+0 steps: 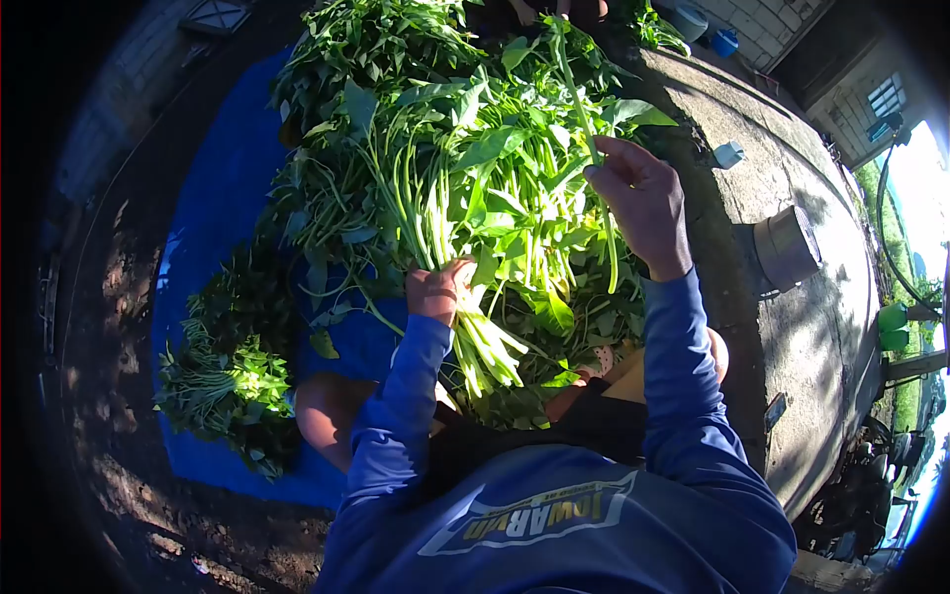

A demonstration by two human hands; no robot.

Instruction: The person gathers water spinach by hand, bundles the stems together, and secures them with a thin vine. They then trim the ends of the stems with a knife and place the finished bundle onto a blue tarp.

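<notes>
My left hand [435, 290] is wrapped round a thick bunch of leafy green stems [421, 213]. The pale cut ends of the bunch stick out below the fist, toward my lap. To the right, my right hand [643, 198] pinches a single long green stem [579, 104] between thumb and fingers. That stem stands nearly upright in view, its lower end hanging below the hand. Right beyond both hands lies a large heap of leafy greens [366, 45], brightly sunlit in the middle.
Under the greens spreads a blue tarp [218, 198]. A smaller bundle of greens [233, 381] lies at its left. On the concrete at right are a cylindrical container [787, 247], a small pale box [728, 154] and a phone-like object [776, 411]. Another person's hands [539, 10] show at the top.
</notes>
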